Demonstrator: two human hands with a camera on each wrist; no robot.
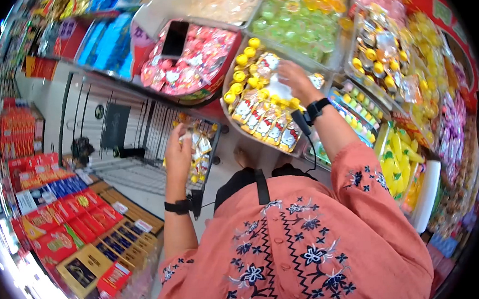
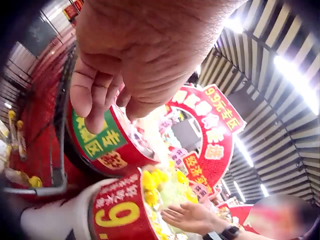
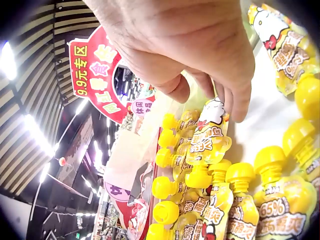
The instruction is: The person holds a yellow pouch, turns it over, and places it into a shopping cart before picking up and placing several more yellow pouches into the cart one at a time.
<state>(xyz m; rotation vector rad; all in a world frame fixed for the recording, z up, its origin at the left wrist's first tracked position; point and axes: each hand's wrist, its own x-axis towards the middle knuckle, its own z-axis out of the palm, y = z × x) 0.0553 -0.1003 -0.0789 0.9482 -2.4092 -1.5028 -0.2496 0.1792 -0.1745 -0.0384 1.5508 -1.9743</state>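
Observation:
My right hand [image 1: 297,81] reaches over a bin of yellow-capped jelly pouches [image 1: 265,122] printed with a white cat. In the right wrist view its fingers hang extended, fingertips right at the upper end of one tilted pouch [image 3: 210,132]. Other pouches stand in rows with their round yellow caps [image 3: 240,171] up, beside a bare white patch [image 3: 262,90] of the bin. The left wrist view shows the right hand [image 2: 192,218] with straight fingers. My left hand [image 1: 178,154], fingers loose and holding nothing, hovers by the shopping cart, where several pouches [image 1: 200,144] lie.
The wire shopping cart [image 1: 149,122] stands at the left. A phone [image 1: 176,40] lies on pink-wrapped sweets [image 1: 205,54] behind it. Green jelly cups [image 1: 298,29] and banana-shaped packs [image 1: 398,158] fill neighbouring bins. Red boxes [image 1: 62,239] are stacked at the lower left.

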